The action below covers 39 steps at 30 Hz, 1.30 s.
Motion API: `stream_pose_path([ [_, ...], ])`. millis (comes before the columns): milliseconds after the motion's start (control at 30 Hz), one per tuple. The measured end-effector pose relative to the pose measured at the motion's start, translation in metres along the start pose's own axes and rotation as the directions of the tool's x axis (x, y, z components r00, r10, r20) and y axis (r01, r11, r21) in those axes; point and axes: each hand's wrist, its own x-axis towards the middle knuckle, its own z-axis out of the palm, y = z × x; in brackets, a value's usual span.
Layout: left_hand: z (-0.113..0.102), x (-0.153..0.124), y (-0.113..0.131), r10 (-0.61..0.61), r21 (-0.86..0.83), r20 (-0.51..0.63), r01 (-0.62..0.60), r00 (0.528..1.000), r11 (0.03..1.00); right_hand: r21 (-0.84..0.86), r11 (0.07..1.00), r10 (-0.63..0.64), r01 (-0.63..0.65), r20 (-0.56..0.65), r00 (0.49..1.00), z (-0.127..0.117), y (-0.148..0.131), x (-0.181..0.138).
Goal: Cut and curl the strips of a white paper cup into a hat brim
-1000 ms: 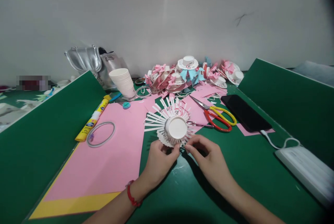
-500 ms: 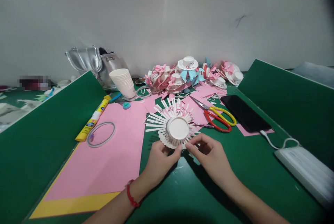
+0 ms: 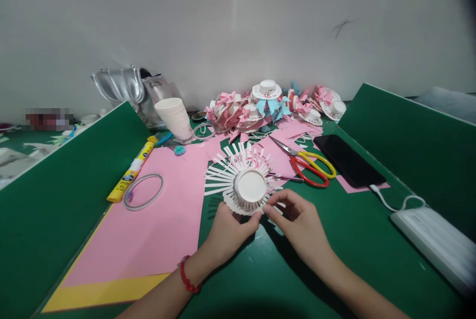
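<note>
Head view: near-edge strips pinched

One white paper cup [image 3: 252,185], base up and slit into radiating strips [image 3: 219,190], is held over the green tabletop [image 3: 253,269]. The left hand [image 3: 230,227] clamps its scalloped rim [image 3: 232,203]; the right hand's [image 3: 297,212] thumb and forefinger pinch a strip alongside. Folding strips into the rim seems underway; next calls for a steady left grip and careful right tuck.
</note>
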Motion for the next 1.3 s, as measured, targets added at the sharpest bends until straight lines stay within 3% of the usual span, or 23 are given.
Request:
stream_pose_path([
  [233,-0.001,0.002,0.004,0.011,-0.023,0.007,-0.011,1.000,1.000,0.172,0.985,0.020,-0.025,0.033,0.999,-0.002,0.010,0.004],
  [467,-0.003,0.001,0.003,-0.048,-0.082,0.063,0.053,0.997,0.995,0.236,0.964,0.112,-0.119,0.042,0.993,-0.006,0.007,0.006],
  [700,-0.006,0.000,0.001,-0.052,-0.097,0.075,0.060,0.996,0.994,0.167,0.980,0.106,-0.108,0.025,0.994,-0.007,0.004,0.006],
  [900,-0.009,0.004,-0.008,-0.038,-0.136,0.091,0.050,0.995,0.989,0.290,0.949,0.110,-0.121,0.056,0.992,-0.004,0.006,0.007],
  [1067,-0.010,0.005,-0.012,-0.034,-0.153,0.101,0.049,0.994,0.987,0.205,0.977,0.052,-0.052,0.008,0.999,-0.004,0.005,0.004],
  [1300,-0.009,0.005,-0.008,-0.040,-0.123,0.125,0.056,0.991,0.991,0.110,0.988,0.102,-0.106,0.046,0.994,-0.004,-0.002,0.004],
])
